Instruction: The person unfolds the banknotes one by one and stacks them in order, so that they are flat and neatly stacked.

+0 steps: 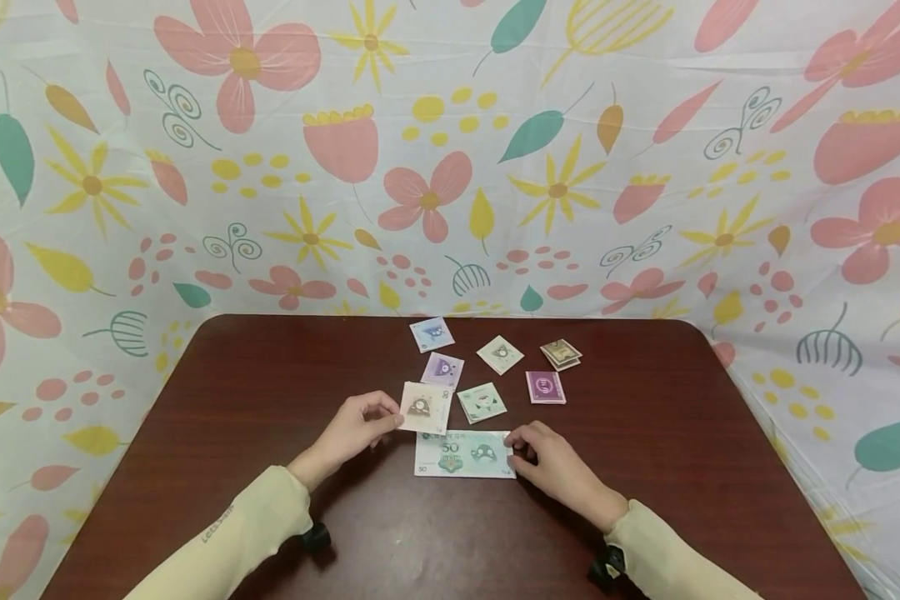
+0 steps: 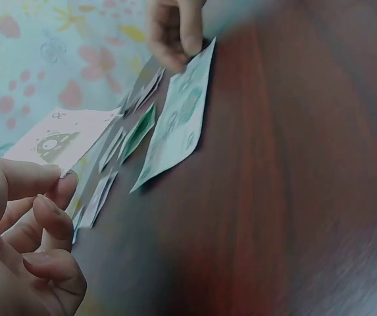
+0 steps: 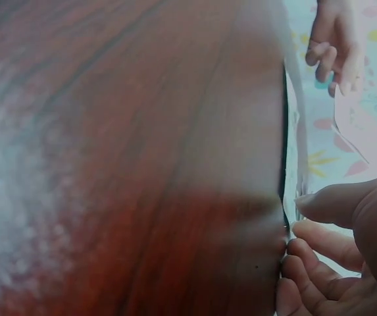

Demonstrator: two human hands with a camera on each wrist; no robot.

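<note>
My left hand (image 1: 357, 427) pinches the lower left corner of a folded tan play banknote (image 1: 424, 407) marked 20, between thumb and index finger. In the left wrist view that banknote (image 2: 60, 139) is held up off the table, the other fingers curled below it. At the right end of an unfolded green 50 play banknote (image 1: 465, 454), my right hand (image 1: 558, 467) pinches the edge with thumb and index finger. The right wrist view shows this banknote (image 3: 292, 145) nearly edge-on. The tan note covers part of the green note's top left edge in the head view.
Behind the hands lie folded notes: blue (image 1: 432, 334), purple (image 1: 442, 370), pale green (image 1: 482, 402), grey-green (image 1: 500, 354), brown (image 1: 561, 354) and magenta (image 1: 546, 387). They rest on a dark reddish-brown table (image 1: 285, 358). A floral cloth (image 1: 435, 108) hangs behind its far edge.
</note>
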